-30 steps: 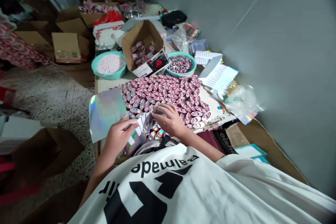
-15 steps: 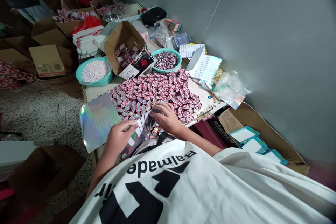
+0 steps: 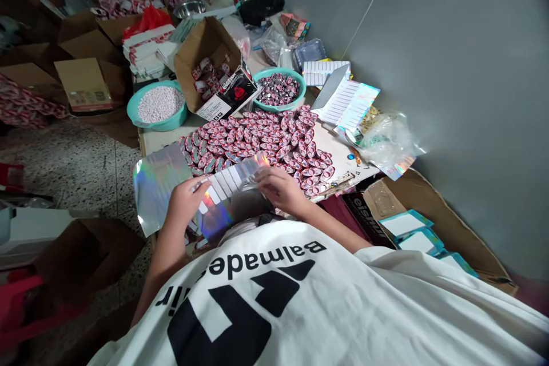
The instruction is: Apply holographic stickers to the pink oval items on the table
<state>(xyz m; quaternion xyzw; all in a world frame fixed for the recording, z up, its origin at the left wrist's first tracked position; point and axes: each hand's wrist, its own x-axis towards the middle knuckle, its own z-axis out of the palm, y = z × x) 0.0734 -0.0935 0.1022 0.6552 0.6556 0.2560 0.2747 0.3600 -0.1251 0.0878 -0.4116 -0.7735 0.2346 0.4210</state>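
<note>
A shiny holographic sticker sheet (image 3: 229,180) with a row of white strips is held low over the near edge of the table. My left hand (image 3: 187,200) is closed on its left end, thumb on top. At the right end, the fingers of my right hand (image 3: 281,189) are pinched together; whether a loose sticker is between them cannot be made out. Just beyond, many small oval red-and-white pieces (image 3: 261,136) stand packed side by side, some at the left with silvery tops. Left of them lies another holographic sheet (image 3: 163,183).
A teal basin of white beads (image 3: 159,104), a tilted cardboard box (image 3: 206,40) and a teal basin of small shiny pieces (image 3: 278,89) stand behind. Striped label sheets (image 3: 343,100) and plastic bags (image 3: 388,137) lie right. An open carton (image 3: 454,211) sits below; people work far left.
The sheet has turned flatter, showing more of its white strips and rainbow sheen. My left hand has shifted slightly left, and my right hand slightly right, its fingers more drawn together.
</note>
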